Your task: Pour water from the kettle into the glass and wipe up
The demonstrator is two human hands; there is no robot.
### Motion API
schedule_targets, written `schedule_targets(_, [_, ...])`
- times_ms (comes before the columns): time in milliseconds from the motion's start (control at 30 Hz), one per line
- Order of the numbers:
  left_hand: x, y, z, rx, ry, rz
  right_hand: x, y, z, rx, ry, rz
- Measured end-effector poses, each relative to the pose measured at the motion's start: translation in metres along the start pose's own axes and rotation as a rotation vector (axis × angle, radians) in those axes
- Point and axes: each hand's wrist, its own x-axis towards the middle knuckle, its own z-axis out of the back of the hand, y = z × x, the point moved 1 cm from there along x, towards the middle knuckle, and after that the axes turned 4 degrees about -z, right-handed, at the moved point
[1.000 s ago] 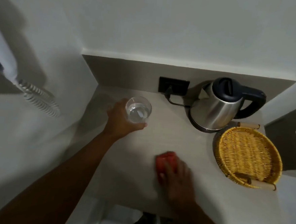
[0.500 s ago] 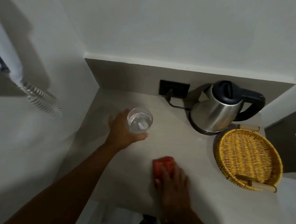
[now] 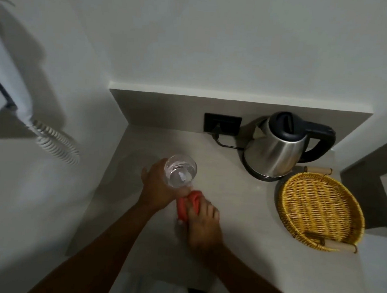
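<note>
While the camera looks down from head height, a pale grey worktop (image 3: 241,202) fills a white-walled corner, and two bare forearms reach in from six o'clock. At the centre, the left hand (image 3: 156,189) has its fingers wrapped around a clear glass (image 3: 180,171), which holds some water. Whether the glass rests on the worktop or is lifted just off it cannot be told. Directly toward six o'clock of the glass, the right hand (image 3: 202,224) presses down on a red cloth (image 3: 187,205), fingers curled over its top and gripping it. Cloth and left hand appear to touch, and the cloth's far end lies right at the foot of the glass.

Toward two o'clock from the glass, well apart from it, a stainless steel kettle (image 3: 277,150) stands upright on its base, with a black lid and a black handle pointing to three o'clock. A black cord runs from its base to a black wall socket (image 3: 222,126) at twelve o'clock of the glass. Just beside the kettle, toward four o'clock, sits a round yellow wicker tray (image 3: 321,208) with two small wooden handles. At nine o'clock, on the left wall, a white coiled cord (image 3: 55,142) hangs from a white fixture that is only partly visible.
</note>
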Motion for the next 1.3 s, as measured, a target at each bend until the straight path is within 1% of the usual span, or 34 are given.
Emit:
schedule_targets(67, [0.005, -0.002, -0.013, -0.019, 0.014, 0.013, -0.038, -0.017, -0.007, 0.000, 0.053, 0.034])
schedule_targets(100, [0.007, -0.004, -0.020, -0.023, 0.022, 0.019, -0.052, -0.031, -0.005, -0.001, 0.044, -0.006])
schedule_targets(200, [0.007, -0.008, -0.046, -0.038, 0.078, 0.046, -0.068, -0.074, 0.012, -0.005, -0.018, -0.244])
schedule_targets(267, [0.002, -0.011, -0.062, -0.089, 0.104, 0.036, -0.062, -0.092, 0.027, -0.023, -0.056, -0.362])
schedule_targets(400, [-0.006, -0.016, -0.083, -0.190, 0.118, -0.034, -0.041, -0.101, 0.045, 0.017, -0.186, -0.374])
schedule_targets(600, [-0.010, -0.021, -0.104, -0.115, 0.150, -0.075, -0.016, -0.099, 0.060, 0.085, -0.221, -0.414])
schedule_targets(667, [-0.009, -0.022, -0.109, -0.099, 0.158, -0.067, -0.015, -0.101, 0.070, 0.142, -0.264, -0.394])
schedule_targets(700, [-0.008, -0.023, -0.111, -0.097, 0.161, -0.067, -0.017, -0.105, 0.076, 0.167, -0.311, -0.396])
schedule_targets(800, [-0.008, -0.025, -0.118, -0.085, 0.172, -0.074, -0.024, -0.134, 0.097, 0.197, -0.477, -0.528])
schedule_targets(867, [-0.008, -0.028, -0.122, -0.078, 0.179, -0.074, -0.022, -0.162, 0.112, 0.192, -0.521, -0.658])
schedule_targets(933, [-0.010, -0.036, -0.132, -0.079, 0.197, -0.068, -0.019, -0.195, 0.125, 0.191, -0.497, -0.775])
schedule_targets(967, [-0.009, -0.036, -0.131, -0.076, 0.200, -0.062, -0.014, -0.203, 0.128, 0.179, -0.464, -0.805])
schedule_targets(1067, [-0.018, -0.036, -0.130, -0.070, 0.178, -0.054, -0.010, -0.217, 0.122, 0.190, -0.310, -0.818])
schedule_targets(1200, [-0.016, -0.039, -0.126, -0.071, 0.179, -0.034, -0.006, -0.218, 0.122, 0.216, -0.275, -0.813])
schedule_targets(1267, [-0.013, -0.039, -0.122, -0.074, 0.188, -0.052, -0.005, -0.214, 0.126, 0.136, -0.305, -0.800])
schedule_targets(1300, [-0.012, -0.036, -0.122, -0.081, 0.196, -0.070, -0.007, -0.209, 0.126, 0.078, -0.354, -0.760])
